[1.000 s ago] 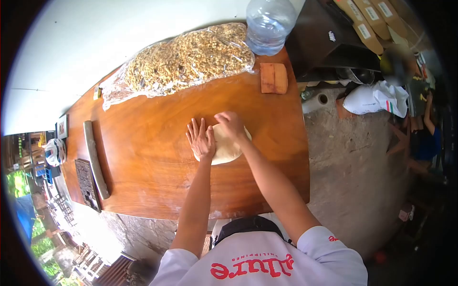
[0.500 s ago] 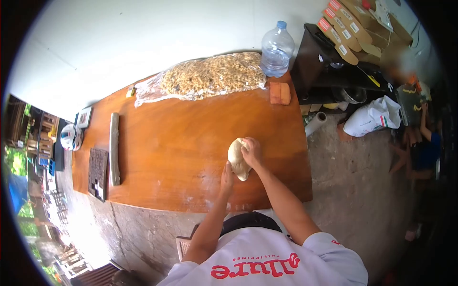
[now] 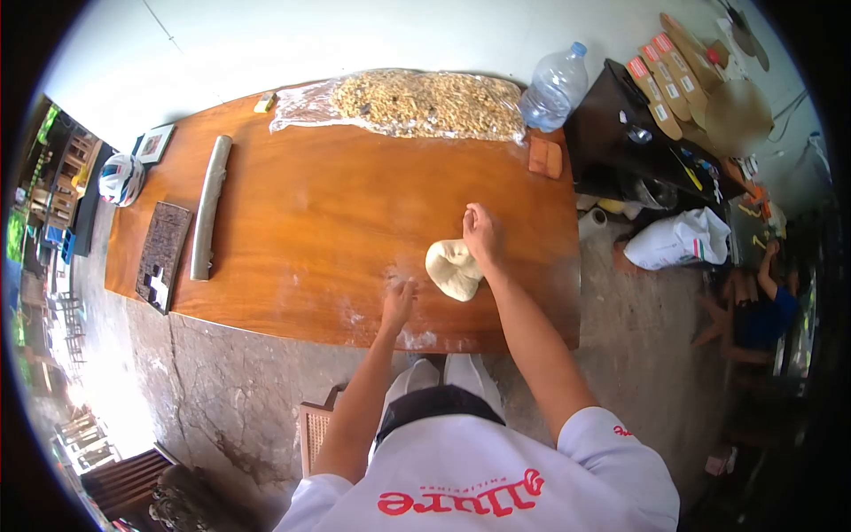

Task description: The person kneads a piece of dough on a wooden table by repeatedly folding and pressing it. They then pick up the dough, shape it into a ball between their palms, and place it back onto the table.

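A pale lump of dough (image 3: 453, 269), folded over on itself, lies on the wooden table (image 3: 310, 230) near its front edge. My right hand (image 3: 480, 232) rests at the dough's far right edge, its heel against the dough and its fingers pointing away from me. My left hand (image 3: 398, 297) is a little to the left of the dough, apart from it. Its fingertips are down on a floured patch of the table and it holds nothing.
A clear bag of nuts (image 3: 425, 102), a water bottle (image 3: 554, 89) and a small wooden block (image 3: 543, 158) line the far edge. A long roller (image 3: 208, 208) and a dark carved mould (image 3: 161, 255) lie at the left. A white sack (image 3: 678, 239) and a seated person (image 3: 762, 310) are to the right.
The flat dough was lifted on edge and folded, and now lies as a lump on the table. My left hand has come off it to the floured spot.
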Tool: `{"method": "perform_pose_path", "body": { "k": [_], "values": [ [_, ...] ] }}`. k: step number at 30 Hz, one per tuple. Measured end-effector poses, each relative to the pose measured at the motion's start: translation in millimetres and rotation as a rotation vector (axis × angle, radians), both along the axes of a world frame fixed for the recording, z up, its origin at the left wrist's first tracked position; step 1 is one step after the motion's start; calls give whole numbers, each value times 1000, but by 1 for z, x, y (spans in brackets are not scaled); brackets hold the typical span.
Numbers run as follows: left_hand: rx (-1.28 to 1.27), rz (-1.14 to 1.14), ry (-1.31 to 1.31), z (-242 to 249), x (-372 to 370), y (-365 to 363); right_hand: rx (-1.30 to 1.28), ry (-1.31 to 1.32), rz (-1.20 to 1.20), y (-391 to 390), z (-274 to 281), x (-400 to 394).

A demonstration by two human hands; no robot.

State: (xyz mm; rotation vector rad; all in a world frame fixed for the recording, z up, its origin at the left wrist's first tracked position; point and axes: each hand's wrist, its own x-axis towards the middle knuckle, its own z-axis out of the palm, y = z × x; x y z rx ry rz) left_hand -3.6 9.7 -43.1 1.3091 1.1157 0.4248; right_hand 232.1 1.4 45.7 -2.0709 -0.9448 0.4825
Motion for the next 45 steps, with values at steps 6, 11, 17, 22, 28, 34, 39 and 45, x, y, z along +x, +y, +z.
{"method": "perform_pose_path", "body": {
  "k": [6, 11, 17, 22, 28, 34, 39, 45],
  "values": [
    [418, -11, 170, 22, 37, 19, -26, -512, 153, -8, -82, -24],
    [372, -74, 30, 31, 82, -5, 186, -636, 49, -96, -75, -52],
    [993, -515, 69, 11, 89, -69, 178, -469, -180, -152, -93, -69],
    [971, -455, 159, -8, 129, -26, 15, -572, -207, -115, -102, -31],
    [1060, -439, 380, -11, 197, 53, 16, -618, -334, -36, -92, 52],
    [980, -211, 502, -14, 240, 96, 95, -461, -193, 36, -81, 132],
    [842, -128, 404, -18, 233, 72, 133, 127, 13, 47, -95, 190],
    [252, -1, 511, 32, 200, -26, 325, 136, -262, 6, -116, 178]
  ]
}}
